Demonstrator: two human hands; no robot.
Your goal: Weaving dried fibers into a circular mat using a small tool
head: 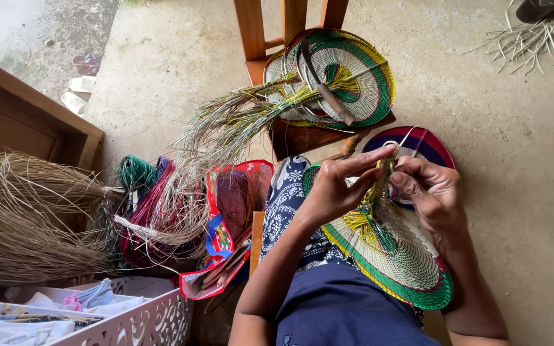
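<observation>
A round woven fan (405, 256) in straw, green, yellow and red lies on my lap, its rim tilted up toward my hands. My left hand (338, 186) pinches the fan's upper edge with thumb and forefinger. My right hand (431, 189) grips the same edge from the other side, fingers curled round a thin pale strand (409, 136) that sticks up above it. Behind the hands, a purple and red woven piece (428, 144) shows on the floor.
A wooden chair (302, 131) ahead carries a stack of finished woven fans (347, 74) and loose grass stalks (238, 118). To the left lie a big bundle of dry straw (27, 218), coloured fibre bundles (145, 192), a red bag (226, 218) and a white lattice basket (155, 317).
</observation>
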